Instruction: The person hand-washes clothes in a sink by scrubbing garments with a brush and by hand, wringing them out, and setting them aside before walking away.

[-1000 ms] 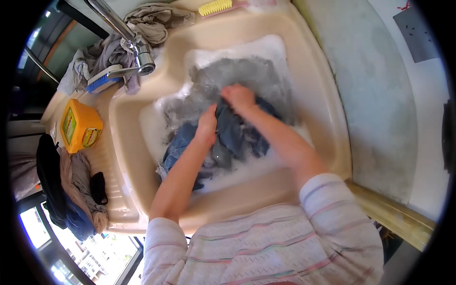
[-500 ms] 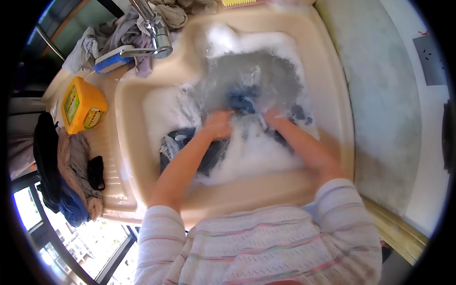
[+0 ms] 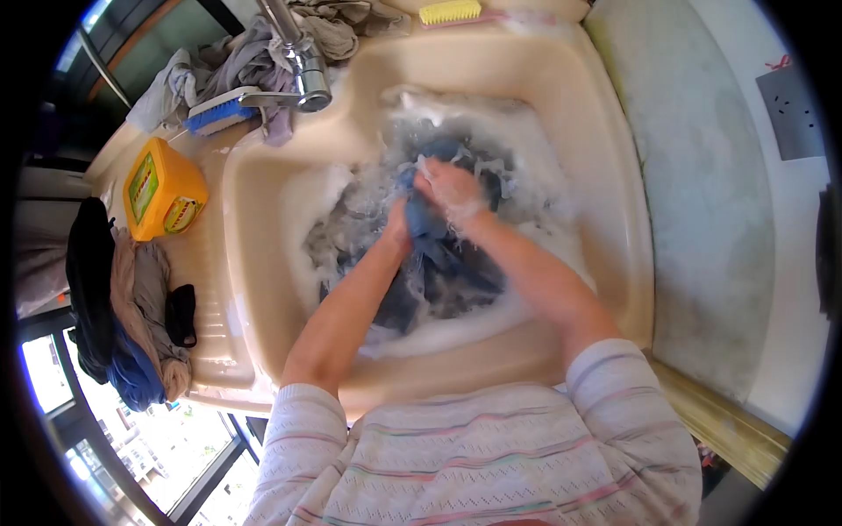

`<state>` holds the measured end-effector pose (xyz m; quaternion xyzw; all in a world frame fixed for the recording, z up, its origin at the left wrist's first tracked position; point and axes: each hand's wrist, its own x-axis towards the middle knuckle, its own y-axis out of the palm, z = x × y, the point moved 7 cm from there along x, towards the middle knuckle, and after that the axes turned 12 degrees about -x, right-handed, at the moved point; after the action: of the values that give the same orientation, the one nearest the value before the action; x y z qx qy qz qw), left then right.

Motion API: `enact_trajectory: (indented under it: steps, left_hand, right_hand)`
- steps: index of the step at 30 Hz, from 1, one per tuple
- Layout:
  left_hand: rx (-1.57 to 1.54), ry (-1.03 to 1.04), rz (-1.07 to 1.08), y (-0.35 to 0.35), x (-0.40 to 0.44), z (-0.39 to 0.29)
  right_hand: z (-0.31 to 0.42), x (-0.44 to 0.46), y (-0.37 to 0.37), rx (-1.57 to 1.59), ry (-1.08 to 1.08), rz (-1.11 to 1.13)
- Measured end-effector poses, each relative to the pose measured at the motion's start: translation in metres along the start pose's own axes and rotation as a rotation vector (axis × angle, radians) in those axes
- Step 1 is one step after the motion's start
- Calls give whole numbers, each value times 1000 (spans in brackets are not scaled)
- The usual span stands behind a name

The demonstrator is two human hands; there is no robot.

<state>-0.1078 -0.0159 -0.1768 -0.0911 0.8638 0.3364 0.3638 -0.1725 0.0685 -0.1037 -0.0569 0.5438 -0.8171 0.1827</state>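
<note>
A wet blue garment [image 3: 426, 221] is bunched between my two hands above the soapy water. My left hand [image 3: 400, 228] grips its left side, fingers mostly hidden behind the cloth. Higher up and to the right, my right hand [image 3: 452, 188] is closed over the upper part of the garment, wet with suds and slightly blurred. Its lower folds trail into the water, where dark cloth [image 3: 395, 298] lies partly sunk. White foam [image 3: 535, 175] rings the cloth inside the beige sink [image 3: 605, 175].
A chrome tap [image 3: 307, 74] stands at the upper left, near a blue-bristled brush [image 3: 219, 112] and heaped grey clothes [image 3: 241, 66]. An orange tub [image 3: 164, 188] stands on the ribbed drainboard [image 3: 215, 324], beside more clothes [image 3: 140, 307]. A yellow brush [image 3: 450, 11] lies at the back rim.
My hands have come together, the right moving left and up. The blue garment, mostly under water before, is now gathered between them. Foam and water have shifted, showing more dark cloth.
</note>
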Motion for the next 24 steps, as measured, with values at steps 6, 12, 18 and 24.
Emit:
enact_trajectory:
  steps: [6,12,18,24]
  left_hand:
    - [740,316,285,21,-64,-101]
    - [1978,308,65,3,-112,-49]
    - [1597,240,235,-30,-30,-18]
    - [744,229,112,-67,7,-46]
  right_hand:
    - [-124,2,-28,-138,285,71]
    - [-28,-66,-37,-340,-157,-87]
    - [-64,-48,64,-499,-164,121]
    - [-39,-34,31,-161,-238,22]
